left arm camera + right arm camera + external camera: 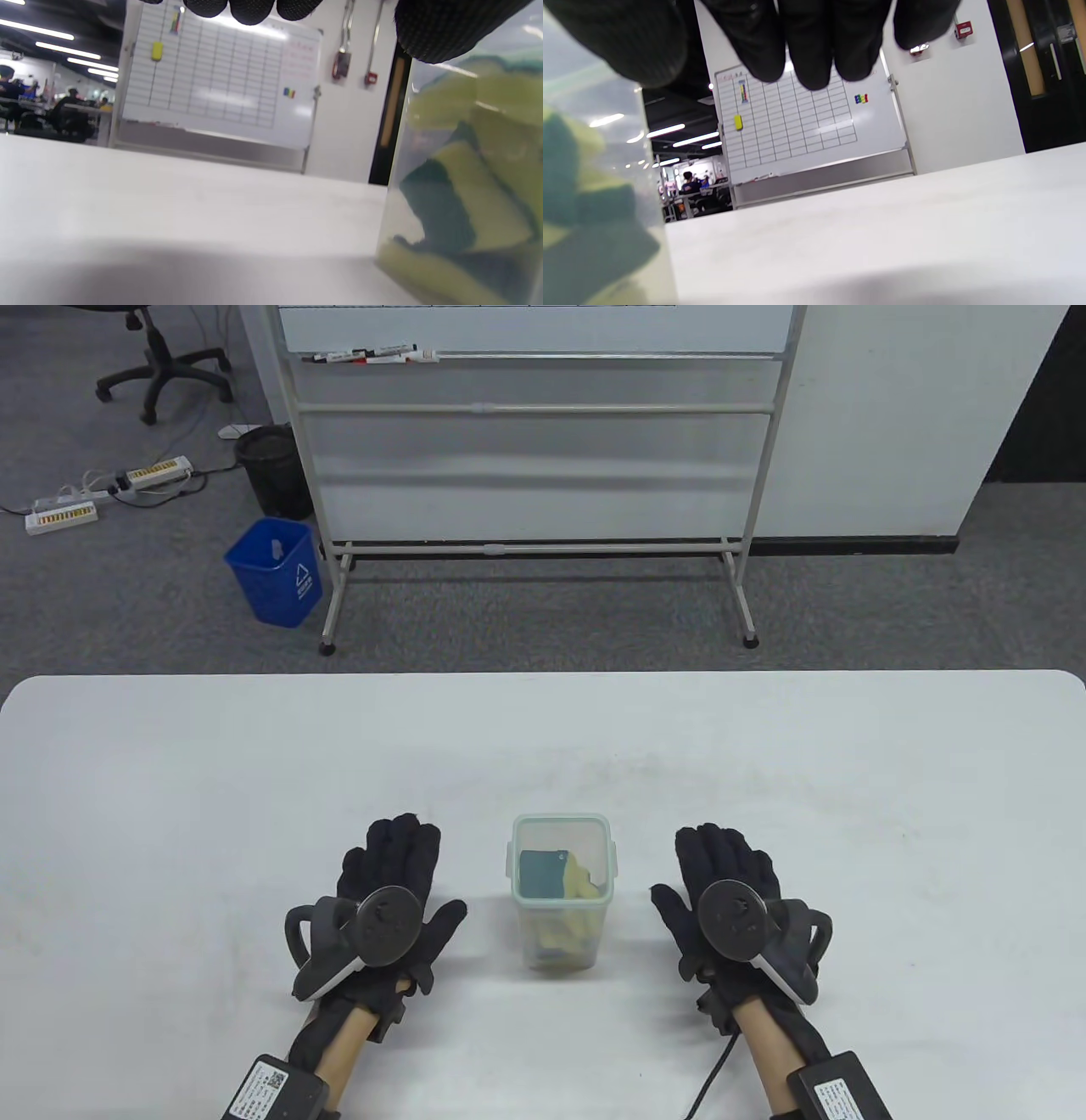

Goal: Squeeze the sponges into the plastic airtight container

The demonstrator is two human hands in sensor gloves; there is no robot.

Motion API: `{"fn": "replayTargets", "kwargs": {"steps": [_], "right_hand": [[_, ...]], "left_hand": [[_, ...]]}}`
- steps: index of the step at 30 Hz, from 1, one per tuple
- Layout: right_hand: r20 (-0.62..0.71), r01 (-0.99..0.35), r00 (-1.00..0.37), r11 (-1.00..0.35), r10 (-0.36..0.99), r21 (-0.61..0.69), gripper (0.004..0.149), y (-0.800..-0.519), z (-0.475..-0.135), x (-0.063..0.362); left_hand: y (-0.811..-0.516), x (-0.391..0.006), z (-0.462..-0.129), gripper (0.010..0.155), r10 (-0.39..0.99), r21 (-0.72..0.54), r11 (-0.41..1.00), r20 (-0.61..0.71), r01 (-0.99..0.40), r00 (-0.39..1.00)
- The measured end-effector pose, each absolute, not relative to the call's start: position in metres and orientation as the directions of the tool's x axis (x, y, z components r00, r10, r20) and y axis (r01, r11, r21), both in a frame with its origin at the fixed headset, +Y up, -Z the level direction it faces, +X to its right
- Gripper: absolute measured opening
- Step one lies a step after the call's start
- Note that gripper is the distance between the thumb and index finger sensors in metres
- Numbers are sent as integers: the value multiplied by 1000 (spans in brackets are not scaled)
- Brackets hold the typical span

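A clear plastic container (561,824) stands upright on the white table (170,780), between my hands. Yellow and green sponges (556,875) are packed inside it; no lid is on it. My left hand (392,865) rests flat on the table to the container's left, fingers spread, holding nothing. My right hand (725,861) rests flat to its right, also empty. Neither hand touches the container. The left wrist view shows the container wall with the sponges (466,199) at its right edge. The right wrist view shows the container (594,203) at its left edge.
A whiteboard on a metal stand (534,424) stands beyond the table's far edge. A blue bin (276,570) and a black bin (273,468) sit on the floor to the left of it. No lid or other object shows on the table.
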State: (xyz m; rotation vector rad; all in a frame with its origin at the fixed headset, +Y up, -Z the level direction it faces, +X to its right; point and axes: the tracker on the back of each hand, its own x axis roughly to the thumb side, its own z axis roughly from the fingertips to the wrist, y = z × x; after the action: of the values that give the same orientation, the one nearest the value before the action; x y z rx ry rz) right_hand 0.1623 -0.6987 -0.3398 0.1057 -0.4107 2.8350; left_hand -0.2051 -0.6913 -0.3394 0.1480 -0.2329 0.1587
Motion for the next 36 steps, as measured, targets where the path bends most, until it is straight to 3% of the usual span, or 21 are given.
{"fn": "replayTargets", "kwargs": {"steps": [7,22,36], "right_hand": [[126,-152,-984,-960,125,-237,81,-710,-334,153],[54,-199,-980,-950,191,-239,84,-707,-332,176],[45,-179,-984,-967,174,-182,84,-712,-333,174]], "left_hand": [[-699,-199,-334,87,88,137,982,258,-126,962],[-703,-191,-333,87,22,126,990,265,-57,964],[-705,-202,-334,87,50,103,992,229,-75,972]]}}
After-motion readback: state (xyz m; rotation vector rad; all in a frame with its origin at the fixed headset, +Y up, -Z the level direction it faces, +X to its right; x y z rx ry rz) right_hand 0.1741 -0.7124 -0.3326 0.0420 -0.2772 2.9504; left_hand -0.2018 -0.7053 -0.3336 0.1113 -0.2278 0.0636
